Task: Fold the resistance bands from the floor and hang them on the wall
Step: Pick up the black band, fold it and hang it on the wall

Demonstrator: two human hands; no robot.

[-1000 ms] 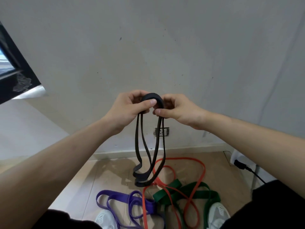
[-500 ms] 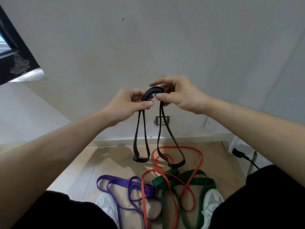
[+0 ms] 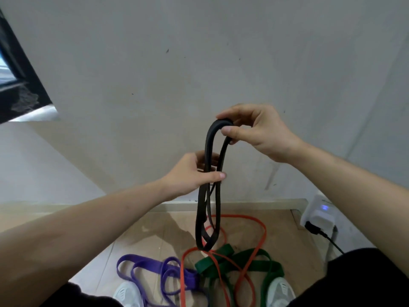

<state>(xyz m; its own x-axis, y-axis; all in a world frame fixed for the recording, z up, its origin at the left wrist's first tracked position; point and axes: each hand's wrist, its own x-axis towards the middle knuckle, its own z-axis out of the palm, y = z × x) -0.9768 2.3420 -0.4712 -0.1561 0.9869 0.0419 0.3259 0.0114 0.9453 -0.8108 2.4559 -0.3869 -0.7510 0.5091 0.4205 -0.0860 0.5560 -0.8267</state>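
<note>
Count: 4 bands, 2 hands, 2 shoes. 1 black band was held up in front of the wall. The other 3 lay on the floor: 1 purple band on the left, 1 orange band in the middle and 1 green band on the right. Orange crossed over green and touched purple.

The right hand pinched the black band's top bend between thumb and curled fingers. The left hand sat lower, thumb and fingers closed around the hanging strands part way down. The black band's lower loops dangled in front of the orange and green bands; contact with the floor could not be told.

1 white shoe sat bottom left and 1 white shoe bottom right. 1 white device with a blue light stood by the wall on the right, with 1 black plug in it.

Versus 0.5 s ago: both hands had been level at the top bend, and the band hung in 2 spread loops. Now the left hand had dropped below the right and the strands were bunched into 1 narrow bundle. The 3 floor bands had not moved.
</note>
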